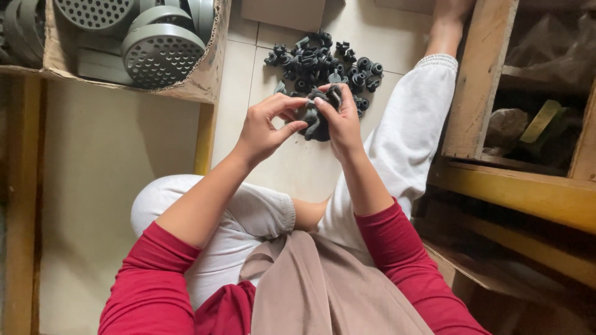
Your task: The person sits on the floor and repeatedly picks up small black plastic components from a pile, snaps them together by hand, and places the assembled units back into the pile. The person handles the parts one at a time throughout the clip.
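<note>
**A:** What are your hands doing?

**B:** Your right hand (340, 124) is curled shut around a dark grey rubber part (316, 115), fingers wrapped over its top and far side. Your left hand (266, 127) is half closed beside it, thumb and forefinger pinched on the part's near left edge, the other fingers loosely bent.

**A:** Where is the part, and how does it lie?

**B:** It sits between your two hands, just on your side of the pile of small black pieces (326, 62) on the floor. Its long axis runs roughly away from you, towards that pile; which end is which, I cannot tell, since your fingers cover much of it.

**A:** What is it like?

**B:** Matte, soft-looking and lumpy, with folded flaps. The pile's pieces are small, round and ringed, like caps or valves, in the same dull dark material.

**A:** And around the pile?

**B:** To its left, a worn cardboard box (208, 74) holds grey round perforated discs (162, 54). To its right stands a rough wooden shelf (481, 80). The floor (298, 167) under the pile is pale smooth tile.
</note>
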